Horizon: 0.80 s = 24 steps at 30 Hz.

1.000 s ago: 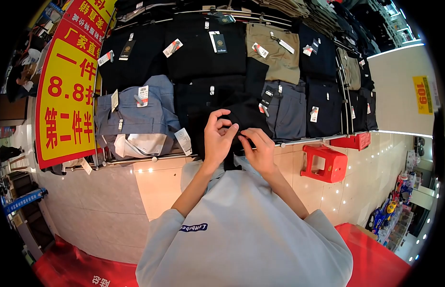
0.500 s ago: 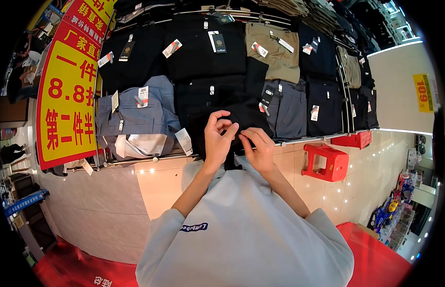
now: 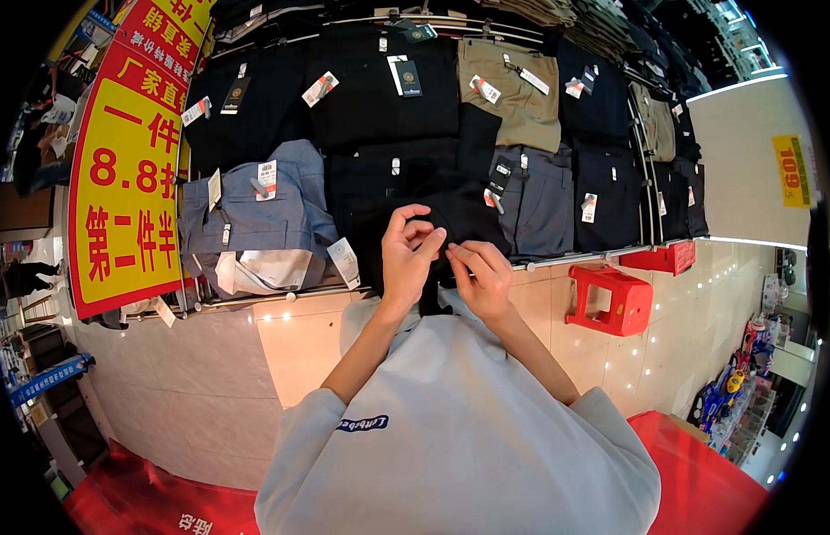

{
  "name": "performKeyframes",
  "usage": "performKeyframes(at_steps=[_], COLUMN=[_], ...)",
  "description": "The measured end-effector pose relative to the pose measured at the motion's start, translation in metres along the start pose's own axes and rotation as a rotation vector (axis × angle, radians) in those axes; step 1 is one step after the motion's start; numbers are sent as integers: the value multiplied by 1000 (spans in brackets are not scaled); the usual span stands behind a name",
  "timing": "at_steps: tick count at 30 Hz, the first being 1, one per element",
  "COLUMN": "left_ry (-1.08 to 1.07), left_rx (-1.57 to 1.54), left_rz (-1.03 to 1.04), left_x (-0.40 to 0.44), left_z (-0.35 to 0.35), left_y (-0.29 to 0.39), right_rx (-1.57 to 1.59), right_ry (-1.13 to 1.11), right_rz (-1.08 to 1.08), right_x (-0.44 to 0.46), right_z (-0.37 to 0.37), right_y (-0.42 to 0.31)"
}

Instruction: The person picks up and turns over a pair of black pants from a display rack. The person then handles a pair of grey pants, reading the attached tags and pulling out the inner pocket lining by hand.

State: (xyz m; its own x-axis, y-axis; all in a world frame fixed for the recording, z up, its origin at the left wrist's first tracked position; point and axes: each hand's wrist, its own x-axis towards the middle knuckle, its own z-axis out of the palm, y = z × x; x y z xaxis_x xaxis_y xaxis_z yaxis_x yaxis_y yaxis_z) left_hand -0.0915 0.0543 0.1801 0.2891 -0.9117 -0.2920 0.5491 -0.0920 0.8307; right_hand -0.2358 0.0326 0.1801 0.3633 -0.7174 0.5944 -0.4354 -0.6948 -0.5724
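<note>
Moved: only the view, slightly, with the stool [image 3: 642, 308] a touch further right; left hand [image 3: 406, 272] and right hand [image 3: 488, 281] match their earlier pose.
Left hand: fingers curled at the black cloth [image 3: 460, 201], thumb near them; grip, cannot tell.
Right hand: thumb and fingertips close together at the cloth; whether pinching it, cannot tell.
Black cloth: bunched before the person, between blue trousers [image 3: 290, 192] and grey trousers [image 3: 544, 209].
</note>
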Motion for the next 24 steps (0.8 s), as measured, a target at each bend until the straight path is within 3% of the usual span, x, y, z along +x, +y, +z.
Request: performKeyframes(at_steps=[24], left_ry=[-8], left_rx=[-100], left_rz=[-69], left_x=[5], left_z=[-1], left_y=[1], right_rx=[1], right_ry=[28], right_rz=[31], right_x=[-2], right_z=[2], right_y=[-2])
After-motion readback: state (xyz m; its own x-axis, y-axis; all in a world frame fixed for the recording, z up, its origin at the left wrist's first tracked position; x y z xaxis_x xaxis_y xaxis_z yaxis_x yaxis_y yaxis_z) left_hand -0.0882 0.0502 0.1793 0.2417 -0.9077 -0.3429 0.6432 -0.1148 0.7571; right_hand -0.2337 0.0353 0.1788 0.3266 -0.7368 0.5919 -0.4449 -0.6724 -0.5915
